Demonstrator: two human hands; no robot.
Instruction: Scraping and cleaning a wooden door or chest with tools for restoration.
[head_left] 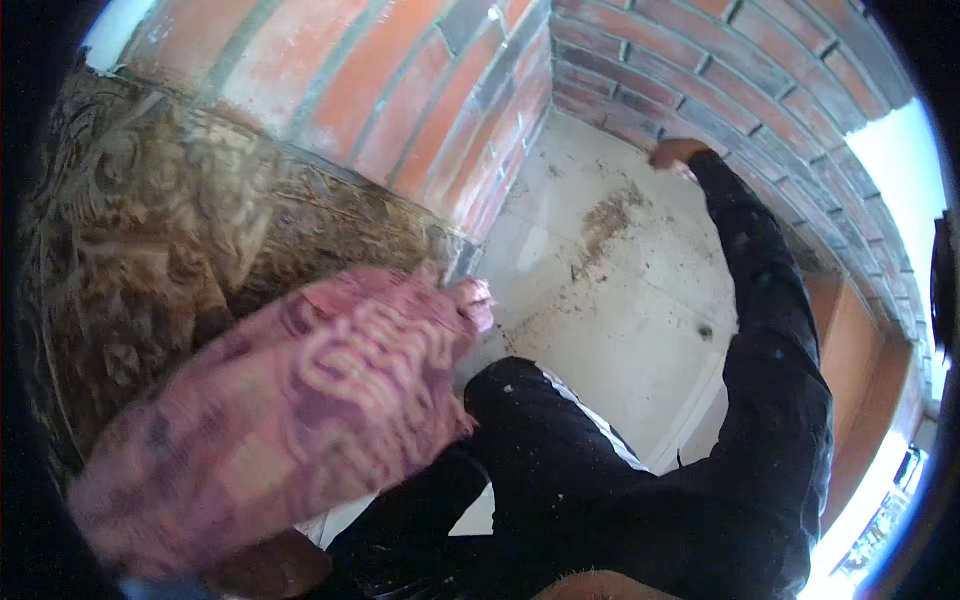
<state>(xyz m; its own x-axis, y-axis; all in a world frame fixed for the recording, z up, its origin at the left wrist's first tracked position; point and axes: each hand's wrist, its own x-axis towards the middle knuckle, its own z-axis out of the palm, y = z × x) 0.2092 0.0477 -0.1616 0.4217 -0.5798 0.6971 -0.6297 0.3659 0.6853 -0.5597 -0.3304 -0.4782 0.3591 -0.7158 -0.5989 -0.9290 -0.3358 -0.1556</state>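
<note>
A large pink printed sack [290, 400], crumpled and slightly blurred, slants across the lower left. Its gathered end points toward the corner of the brick wall. My left hand [268, 566] is under its near end, gripping it; the fingers are mostly hidden behind the sack. Far ahead, my right arm stretches out along the wall at right. My right hand [680, 153] is low at the foot of that wall, with its fingers curled downward. A small pale patch shows beneath them, too small to name. Brown dirt [608, 222] lies scattered on the pale floor [655, 270] beside this hand.
Red brick walls [400, 90] meet in a corner ahead. A brown patterned covering [150, 240] lies at left, against the brickwork. A brown wooden panel [850, 350] stands beyond my right arm. My black-clad knee [515, 390] is bent between sack and floor.
</note>
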